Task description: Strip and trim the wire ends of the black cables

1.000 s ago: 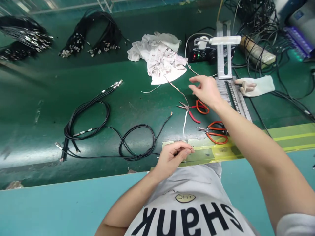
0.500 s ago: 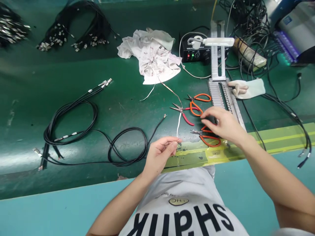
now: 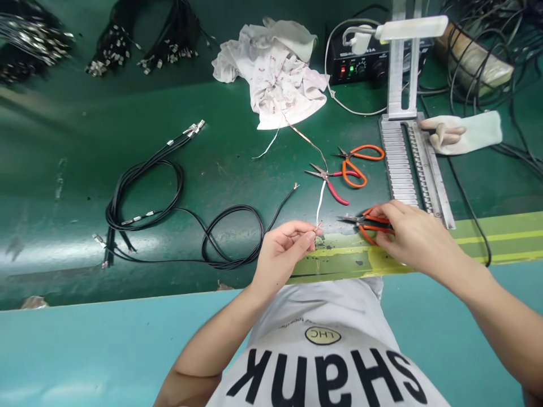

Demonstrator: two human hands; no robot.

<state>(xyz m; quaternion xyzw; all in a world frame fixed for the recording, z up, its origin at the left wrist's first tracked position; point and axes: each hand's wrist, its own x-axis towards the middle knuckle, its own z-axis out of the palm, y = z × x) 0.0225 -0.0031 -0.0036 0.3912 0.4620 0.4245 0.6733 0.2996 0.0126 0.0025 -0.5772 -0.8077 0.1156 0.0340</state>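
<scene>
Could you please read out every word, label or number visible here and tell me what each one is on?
"Shark": large black letters on the pale T-shirt, upside down in this view.
"LHC": in the small oval badge on the shirt.
Small print just above the badge: too small to read.
Label on the black control box: too small to read.

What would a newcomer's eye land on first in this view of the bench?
The two hands at the near edge of the green bench stand out: the left hand pinches a thin white wire, and the right hand sits on orange-handled pliers. Beyond them, a crumpled white cloth lies top centre, with coiled black cable to the left.
</scene>
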